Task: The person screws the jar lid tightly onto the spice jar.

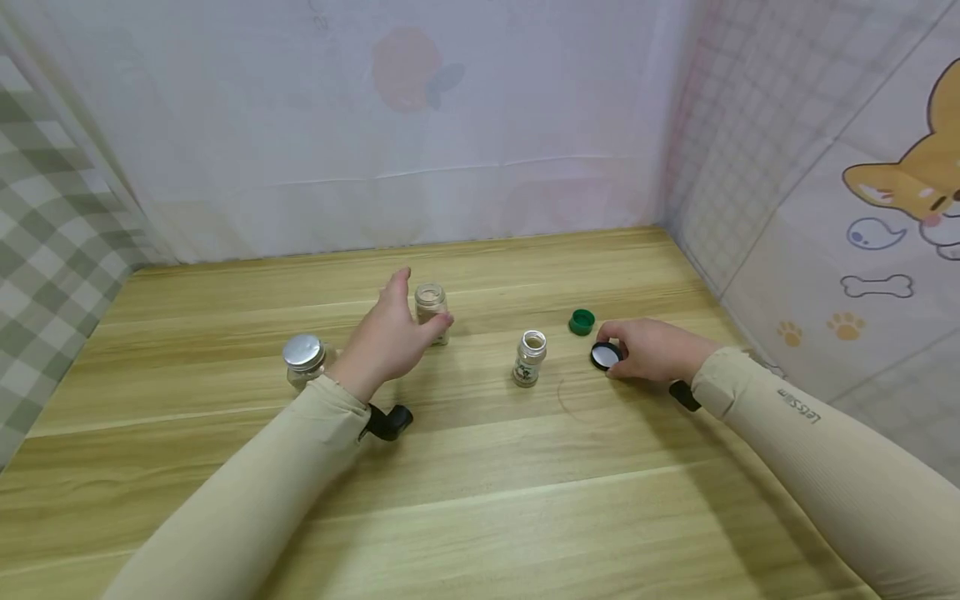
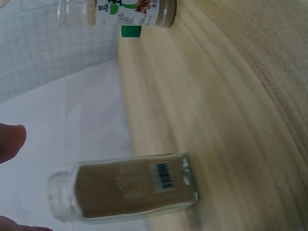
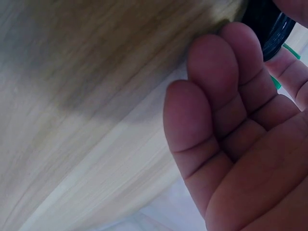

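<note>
My left hand is beside an uncapped glass jar, its fingers and thumb spread apart around the far and near sides. In the left wrist view that jar holds brown powder, bears a barcode and shows a gap to the fingertips. At the right, my right hand pinches a black lid by its edge, pale inside facing up, low at the tabletop. The right wrist view shows only part of the black lid beyond the curled fingers. Between the hands stands a small open labelled jar.
A green cap lies just behind the black lid. To the left, partly behind my left wrist, stands a jar with a silver lid. Fabric-covered walls border the wooden table at the back and right.
</note>
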A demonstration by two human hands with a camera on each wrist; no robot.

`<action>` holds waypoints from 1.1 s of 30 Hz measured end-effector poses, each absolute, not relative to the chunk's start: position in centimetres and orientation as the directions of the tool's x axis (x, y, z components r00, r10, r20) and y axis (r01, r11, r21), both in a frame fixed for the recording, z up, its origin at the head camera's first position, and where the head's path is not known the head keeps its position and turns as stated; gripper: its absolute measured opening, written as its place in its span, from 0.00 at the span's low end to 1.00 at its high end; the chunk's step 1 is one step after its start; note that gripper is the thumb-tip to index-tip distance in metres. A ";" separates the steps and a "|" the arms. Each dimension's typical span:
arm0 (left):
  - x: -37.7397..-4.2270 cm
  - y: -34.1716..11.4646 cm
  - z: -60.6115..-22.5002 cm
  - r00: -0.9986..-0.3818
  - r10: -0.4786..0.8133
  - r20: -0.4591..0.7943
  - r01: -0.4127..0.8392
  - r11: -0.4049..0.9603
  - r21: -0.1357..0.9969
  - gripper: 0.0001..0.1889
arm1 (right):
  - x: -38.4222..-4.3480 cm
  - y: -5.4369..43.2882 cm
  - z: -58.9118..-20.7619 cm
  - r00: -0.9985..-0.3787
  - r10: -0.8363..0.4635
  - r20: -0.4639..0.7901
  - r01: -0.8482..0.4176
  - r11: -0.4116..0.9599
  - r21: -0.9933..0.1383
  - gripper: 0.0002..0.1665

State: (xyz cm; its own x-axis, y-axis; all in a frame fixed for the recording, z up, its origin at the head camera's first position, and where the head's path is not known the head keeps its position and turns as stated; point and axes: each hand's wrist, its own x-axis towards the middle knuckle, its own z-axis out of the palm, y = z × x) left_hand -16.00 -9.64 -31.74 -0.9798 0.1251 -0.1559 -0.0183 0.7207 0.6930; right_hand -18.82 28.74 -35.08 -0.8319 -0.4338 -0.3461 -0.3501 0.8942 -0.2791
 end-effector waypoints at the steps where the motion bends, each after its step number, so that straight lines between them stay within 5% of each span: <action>1: -16.2 -9.6 -31.9 -0.978 0.115 -0.175 -0.039 0.722 0.691 0.54 | -18.8 28.8 -35.1 -0.834 -0.430 -0.346 -0.347 0.896 -0.277 0.22; 15: -18.1 -9.3 -34.8 -0.951 0.089 -0.297 -0.170 0.651 0.740 0.48 | -18.7 28.9 -35.1 -0.834 -0.419 -0.358 -0.337 0.902 -0.270 0.22; 33: -18.3 -9.2 -36.4 -0.961 0.099 -0.260 -0.134 0.655 0.744 0.40 | -18.3 28.8 -34.8 -0.840 -0.425 -0.338 -0.335 0.895 -0.293 0.23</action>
